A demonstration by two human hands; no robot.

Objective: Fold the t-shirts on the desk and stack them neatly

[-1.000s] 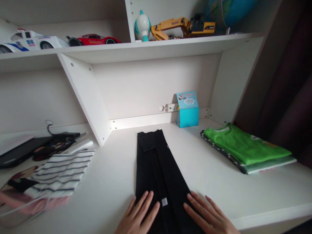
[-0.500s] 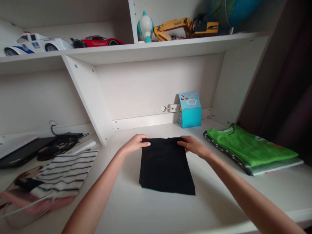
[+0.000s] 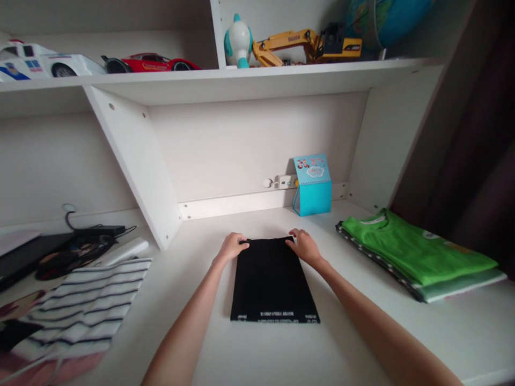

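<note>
Home desk (image 3: 277, 351), toy excavator (image 3: 310, 45), globe (image 3: 393, 21)

Dark lettering on the boom of the yellow toy excavator (image 3: 311, 45), near the shelf (image 3: 257, 72)'s front edge, seems to read "TRUCK". Upside-down white lettering (image 3: 277, 314) along the black folded garment (image 3: 271, 279)'s hem nearest the worktop (image 3: 273, 354)'s front edge is too blurred to read.

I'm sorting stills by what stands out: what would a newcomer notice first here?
Probably the folded black cloth in the middle of the white desk, with the left hand and right hand at its far corners. Next, the bright green shirt on top of the folded pile at the right, then the turquoise calendar standing near the back.
</note>
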